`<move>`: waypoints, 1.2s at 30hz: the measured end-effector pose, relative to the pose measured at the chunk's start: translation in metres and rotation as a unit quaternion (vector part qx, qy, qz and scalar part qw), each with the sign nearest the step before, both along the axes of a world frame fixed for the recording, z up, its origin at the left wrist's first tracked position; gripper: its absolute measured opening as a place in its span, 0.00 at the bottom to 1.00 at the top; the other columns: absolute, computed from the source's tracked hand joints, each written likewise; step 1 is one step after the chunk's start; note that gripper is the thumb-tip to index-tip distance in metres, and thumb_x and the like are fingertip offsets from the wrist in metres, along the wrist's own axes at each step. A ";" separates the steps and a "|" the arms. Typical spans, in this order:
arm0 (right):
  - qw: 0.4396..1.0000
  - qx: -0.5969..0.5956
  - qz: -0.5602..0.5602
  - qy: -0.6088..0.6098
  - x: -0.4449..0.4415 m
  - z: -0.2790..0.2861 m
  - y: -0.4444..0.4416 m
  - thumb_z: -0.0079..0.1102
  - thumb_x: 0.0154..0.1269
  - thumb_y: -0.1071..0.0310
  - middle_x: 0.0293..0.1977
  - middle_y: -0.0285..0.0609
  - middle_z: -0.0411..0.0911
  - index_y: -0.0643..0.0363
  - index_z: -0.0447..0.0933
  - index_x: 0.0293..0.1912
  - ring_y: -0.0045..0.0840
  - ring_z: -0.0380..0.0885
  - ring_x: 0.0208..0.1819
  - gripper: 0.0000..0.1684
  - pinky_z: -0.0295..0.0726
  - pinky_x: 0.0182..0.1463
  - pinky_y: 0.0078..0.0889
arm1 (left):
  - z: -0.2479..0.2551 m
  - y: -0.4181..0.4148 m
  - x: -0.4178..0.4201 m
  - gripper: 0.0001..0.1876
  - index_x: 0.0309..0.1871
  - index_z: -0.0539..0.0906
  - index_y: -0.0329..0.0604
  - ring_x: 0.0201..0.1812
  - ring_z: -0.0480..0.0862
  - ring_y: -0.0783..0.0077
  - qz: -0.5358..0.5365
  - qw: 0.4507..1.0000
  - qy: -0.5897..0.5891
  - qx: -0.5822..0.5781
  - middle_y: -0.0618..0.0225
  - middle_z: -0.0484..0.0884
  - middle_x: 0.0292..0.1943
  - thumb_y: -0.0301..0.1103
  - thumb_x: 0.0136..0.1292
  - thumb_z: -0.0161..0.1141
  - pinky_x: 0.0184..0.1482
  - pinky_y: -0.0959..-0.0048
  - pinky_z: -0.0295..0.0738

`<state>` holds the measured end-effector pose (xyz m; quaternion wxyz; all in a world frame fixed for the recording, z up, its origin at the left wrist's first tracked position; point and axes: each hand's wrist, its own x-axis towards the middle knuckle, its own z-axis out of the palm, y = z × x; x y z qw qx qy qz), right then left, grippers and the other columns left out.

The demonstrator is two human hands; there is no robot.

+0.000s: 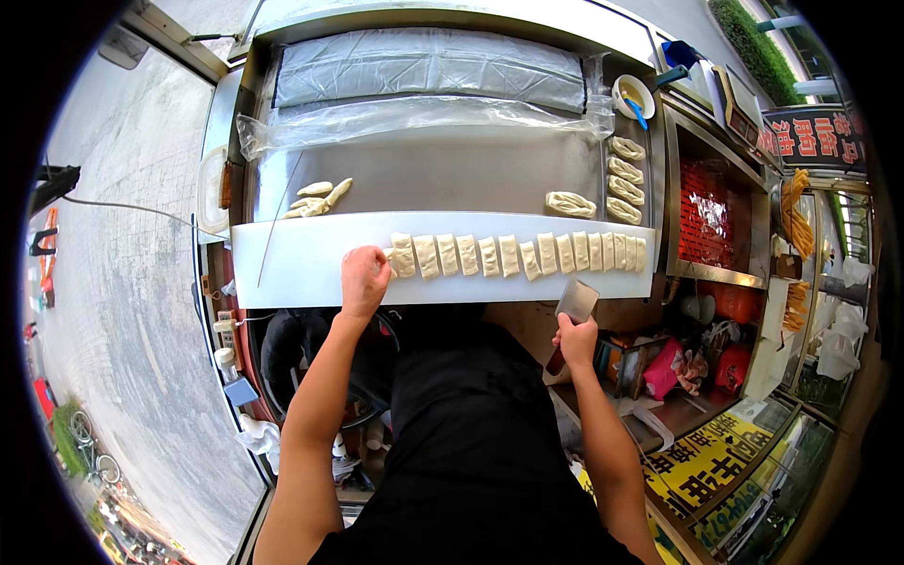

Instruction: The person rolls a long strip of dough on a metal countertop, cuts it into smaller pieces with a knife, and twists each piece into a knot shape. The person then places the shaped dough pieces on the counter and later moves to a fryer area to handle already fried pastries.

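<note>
A row of cut dough strips (467, 255) lies across a long white cutting board (304, 272). At the row's left end, my left hand (365, 282) is curled with its fingertips at the end piece; whether it pinches the dough cannot be told. My right hand (575, 342) grips the dark handle of a broad-bladed dough cutter (578, 301), its metal blade near the board's front edge, to the right. Behind the board, on the metal worktop (438, 166), lie small dough pieces (318, 200) at the left and a twisted dough piece (571, 204) at the right.
Plastic film (424, 123) and a silvery cover (431, 70) span the back of the worktop. More twisted dough pieces (626, 191) line a side strip, below a white bowl (633, 97) with a blue utensil. A metal-framed red rack (713, 212) stands right; fried dough sticks (796, 215) are beyond it.
</note>
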<state>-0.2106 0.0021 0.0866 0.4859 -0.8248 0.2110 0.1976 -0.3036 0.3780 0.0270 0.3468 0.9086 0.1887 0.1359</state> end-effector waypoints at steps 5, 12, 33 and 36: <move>0.995 -0.009 -0.097 -0.002 -0.007 0.005 -0.053 0.60 0.62 0.70 0.17 0.39 0.73 0.68 0.74 0.34 0.21 0.72 0.14 0.09 0.74 0.18 0.26 | 0.019 0.042 0.015 0.07 0.42 0.78 0.39 0.39 0.80 0.65 0.167 0.950 -0.011 -0.262 0.64 0.80 0.33 0.28 0.63 0.62 0.46 0.66 0.76; 0.990 0.027 -0.137 0.014 -0.010 -0.031 -0.100 0.60 0.63 0.70 0.16 0.38 0.73 0.68 0.74 0.31 0.21 0.72 0.13 0.10 0.73 0.17 0.27 | 0.037 0.000 0.066 0.11 0.43 0.83 0.43 0.45 0.79 0.56 -0.027 0.999 0.013 0.016 0.63 0.80 0.42 0.30 0.57 0.67 0.49 0.63 0.74; 0.995 0.070 -0.073 0.021 0.062 -0.040 -0.131 0.60 0.62 0.70 0.17 0.37 0.72 0.66 0.74 0.36 0.21 0.71 0.13 0.09 0.74 0.17 0.25 | 0.015 -0.119 0.095 0.05 0.32 0.81 0.45 0.44 0.77 0.61 -0.206 0.957 0.132 0.154 0.66 0.77 0.35 0.30 0.53 0.65 0.45 0.62 0.73; 0.994 0.081 -0.067 0.009 0.061 -0.042 -0.126 0.60 0.62 0.70 0.17 0.37 0.72 0.66 0.73 0.36 0.20 0.71 0.13 0.09 0.74 0.17 0.25 | 0.013 -0.119 0.092 0.04 0.31 0.81 0.44 0.43 0.77 0.60 -0.201 0.958 0.127 0.159 0.66 0.77 0.35 0.30 0.53 0.65 0.45 0.62 0.74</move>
